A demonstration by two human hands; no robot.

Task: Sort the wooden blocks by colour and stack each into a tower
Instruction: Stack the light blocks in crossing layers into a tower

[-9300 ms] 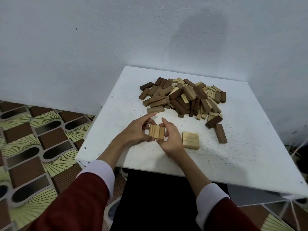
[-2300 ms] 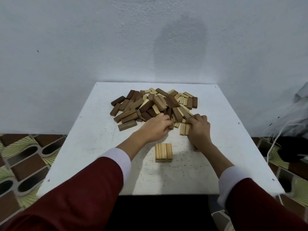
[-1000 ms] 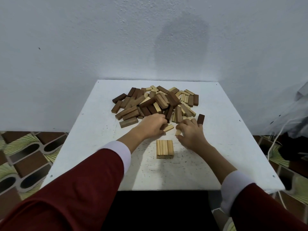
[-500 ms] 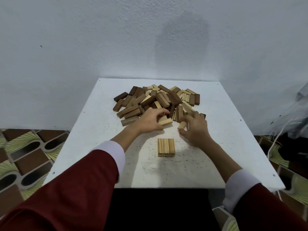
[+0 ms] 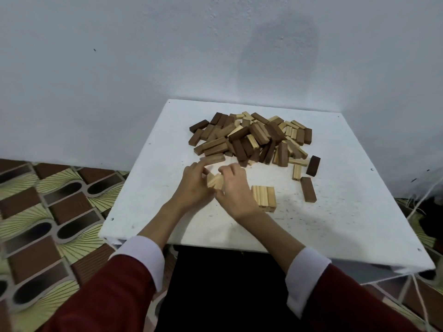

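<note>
My left hand (image 5: 191, 185) and right hand (image 5: 236, 188) together pinch a few pale rectangular wooden blocks (image 5: 215, 181), squaring them into a layer. Next: set it crosswise on the low pale-block stack (image 5: 263, 195) just right, aligned. The mixed brown-and-pale block pile (image 5: 251, 137) waits behind.

A white table (image 5: 335, 224) stands against a white wall (image 5: 119, 68) on patterned floor tiles (image 5: 48, 212)

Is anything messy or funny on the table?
Only the mixed pile of blocks, a jumble waiting to be sorted, with two dark blocks strayed to its right. The pale stack sits neat; nothing looks broken.
</note>
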